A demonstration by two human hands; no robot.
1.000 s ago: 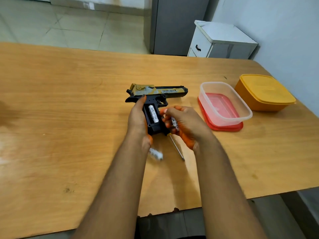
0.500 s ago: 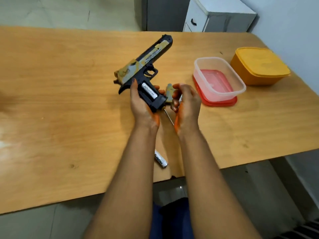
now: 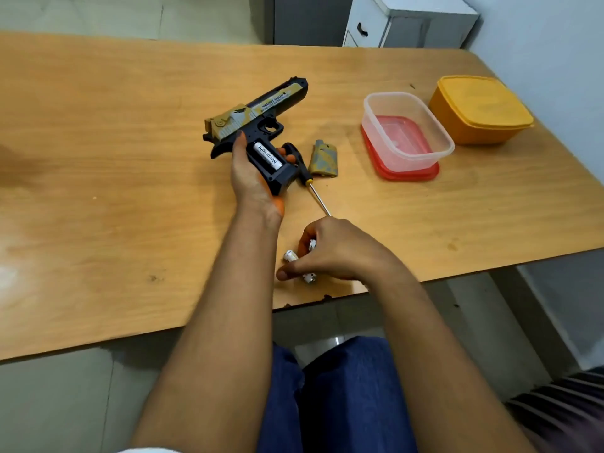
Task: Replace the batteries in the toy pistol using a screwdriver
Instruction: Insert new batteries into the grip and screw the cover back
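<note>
Wooden desk (image 3: 98, 158), far left part bare with a dark blurred patch at the left edge, can't tell what it is. Plenty of open surface left of the pistol.

Left hand (image 3: 251, 171) wrapped around the grip of the toy pistol (image 3: 258, 116), thumb on the near side, fingertips poking out past the far side. Pistol sits mid-desk, muzzle pointing away and right, black frame with tan camo slide. Grip compartment open, one battery in the grip (image 3: 268, 155) visible, white label; whether a second slot lies behind it is hidden by the hand.

Screwdriver (image 3: 310, 188) lies just right of the grip, handle partly hidden behind the pistol butt, thin shaft running toward the right hand. Camo grip cover (image 3: 323, 158) lies loose on the desk just beside the handle, one piece.

Right hand (image 3: 330, 253) near the front desk edge, curled fingers pinching loose batteries (image 3: 291, 256). Three white ends show, so two or three cells; hand covers their bodies, exact count unclear. Front edge of the desk is chipped just below this hand.

Right side: one clear plastic tub (image 3: 408, 125) standing on a red lid, one orange lidded box (image 3: 480, 109) just beyond it, near the right desk edge. Open room between cover and tub.

White cabinet (image 3: 408, 24) behind the desk, cut off at top.
</note>
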